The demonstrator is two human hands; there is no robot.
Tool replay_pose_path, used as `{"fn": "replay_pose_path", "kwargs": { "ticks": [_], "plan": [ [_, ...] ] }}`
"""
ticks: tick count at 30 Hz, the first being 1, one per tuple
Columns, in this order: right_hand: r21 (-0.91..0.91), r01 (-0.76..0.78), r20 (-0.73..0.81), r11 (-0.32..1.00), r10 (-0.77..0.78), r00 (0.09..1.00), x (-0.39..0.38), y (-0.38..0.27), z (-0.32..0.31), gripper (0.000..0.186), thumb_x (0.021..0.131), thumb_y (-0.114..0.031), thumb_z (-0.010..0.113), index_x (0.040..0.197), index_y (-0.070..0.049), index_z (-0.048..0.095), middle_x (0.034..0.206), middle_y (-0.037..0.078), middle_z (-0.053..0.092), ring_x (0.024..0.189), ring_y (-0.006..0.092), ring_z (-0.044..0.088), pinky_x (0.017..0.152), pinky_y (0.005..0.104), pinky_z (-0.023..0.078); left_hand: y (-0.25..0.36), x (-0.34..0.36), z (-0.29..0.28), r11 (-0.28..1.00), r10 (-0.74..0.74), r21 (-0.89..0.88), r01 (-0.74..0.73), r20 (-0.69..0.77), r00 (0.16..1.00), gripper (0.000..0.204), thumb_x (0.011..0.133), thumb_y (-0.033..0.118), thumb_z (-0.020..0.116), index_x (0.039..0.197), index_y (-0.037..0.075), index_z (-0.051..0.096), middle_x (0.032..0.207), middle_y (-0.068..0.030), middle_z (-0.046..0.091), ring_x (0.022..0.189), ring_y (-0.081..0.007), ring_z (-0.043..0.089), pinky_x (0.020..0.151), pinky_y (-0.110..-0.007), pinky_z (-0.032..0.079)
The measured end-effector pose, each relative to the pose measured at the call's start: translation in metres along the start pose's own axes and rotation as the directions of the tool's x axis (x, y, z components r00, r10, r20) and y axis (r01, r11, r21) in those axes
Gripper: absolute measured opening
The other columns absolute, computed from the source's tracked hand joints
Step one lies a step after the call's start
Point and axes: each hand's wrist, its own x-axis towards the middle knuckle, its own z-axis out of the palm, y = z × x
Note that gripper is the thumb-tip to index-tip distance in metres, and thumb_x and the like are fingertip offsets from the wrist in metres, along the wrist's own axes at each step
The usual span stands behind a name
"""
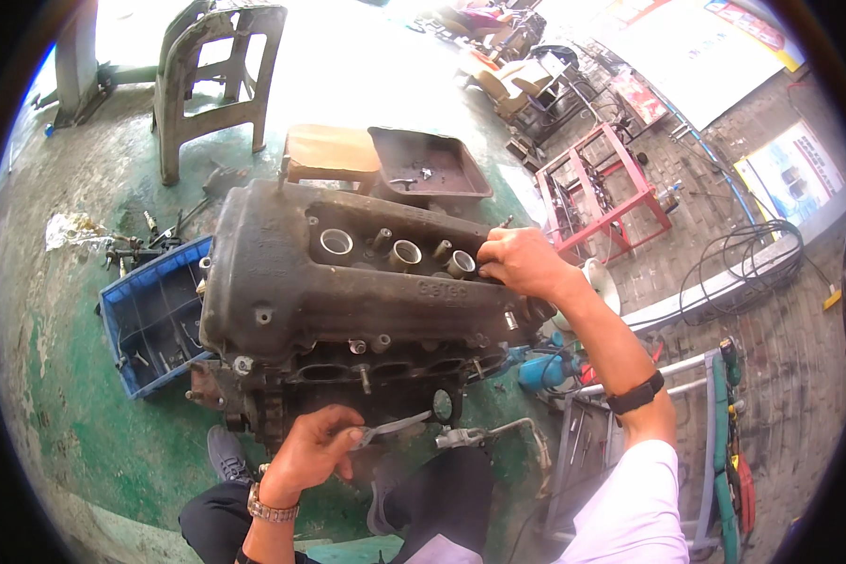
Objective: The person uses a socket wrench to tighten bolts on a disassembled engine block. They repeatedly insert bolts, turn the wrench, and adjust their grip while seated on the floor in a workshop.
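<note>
At the middle of our dial sits the engine (399,352), its valve cover (367,287) uppermost and three ring-mouthed spark plug tubes (406,253) showing along the recess. At seven o'clock our left hand (320,446) is closed around one end of a grey metal tool (395,429), probably a wrench, its free end pointing between two and three. Near three o'clock our right hand (522,260) bends over the cover's end, just beside the last visible tube; we cannot tell whether its fingertips pinch anything. If they do, we judge that a slip on greasy metal could drop a small part down that tube. A careless wrist turn could also knock the tool against the studs (366,380) on the engine's six-o'clock flank.
</note>
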Motion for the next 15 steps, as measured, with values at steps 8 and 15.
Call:
{"fn": "replay_pose_path", "kwargs": {
  "ticks": [8, 15],
  "plan": [
    [-0.069, 0.024, 0.020, 0.997, -0.022, 1.000, -0.0017, 0.0003, 0.0019, 0.015, 0.077, -0.018, 0.078, 0.090, -0.014, 0.072, 0.087, 0.007, 0.063, 0.082, 0.0311, 0.067, 0.070, 0.0435, 0.053, 0.0007, -0.0004, 0.0015, 1.000, 0.014, 0.012, -0.014, 0.001, 1.000, 0.021, 0.099, 0.012, 0.067, 0.110, -0.004, 0.063, 0.082, -0.0043, 0.065, 0.056, -0.0098, 0.065, 0.051, -0.024, 0.051],
    [-0.073, 0.058, 0.007, 0.996, -0.057, 0.998, 0.0019, -0.0010, -0.0004, 0.011, 0.077, -0.017, 0.076, 0.080, -0.011, 0.067, 0.086, 0.009, 0.065, 0.078, 0.0329, 0.068, 0.070, 0.0459, 0.054, 0.0023, 0.0003, 0.0026, 1.000, -0.011, -0.003, 0.011, 0.002, 1.000, 0.020, 0.099, 0.012, 0.067, 0.110, -0.004, 0.063, 0.083, -0.0045, 0.064, 0.056, -0.0099, 0.065, 0.050, -0.024, 0.051]
  ]
}}
